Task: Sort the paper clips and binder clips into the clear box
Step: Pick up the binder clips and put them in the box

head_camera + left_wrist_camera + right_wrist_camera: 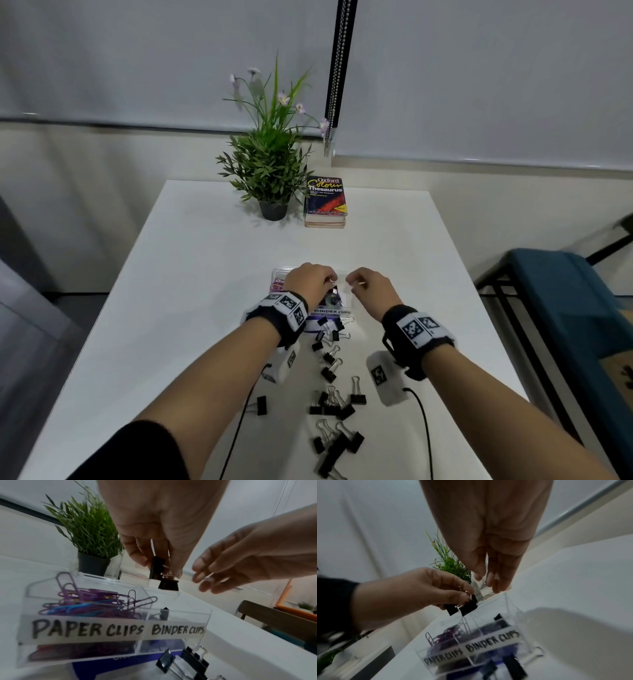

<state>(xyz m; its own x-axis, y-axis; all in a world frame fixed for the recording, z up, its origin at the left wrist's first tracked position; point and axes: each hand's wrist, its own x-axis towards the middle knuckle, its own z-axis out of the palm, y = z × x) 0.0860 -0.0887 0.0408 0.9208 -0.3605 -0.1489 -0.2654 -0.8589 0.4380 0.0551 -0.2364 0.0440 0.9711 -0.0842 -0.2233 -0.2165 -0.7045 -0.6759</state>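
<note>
- Left hand [150, 534], frame centre: pinches two binder clips [163, 574] above the box [188, 615].
- Right hand [240, 563], right of frame: fingers loosely curled, holding nothing.
- Paper clips [89, 601]: left compartment.

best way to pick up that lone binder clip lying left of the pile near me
Pinch the black body of the lone binder clip across its two flat sides, coming straight down from above. It lies flat on the table, apart from the pile, with its thin wire handles pointing left, so the body probably gives the firmer grip.
</note>
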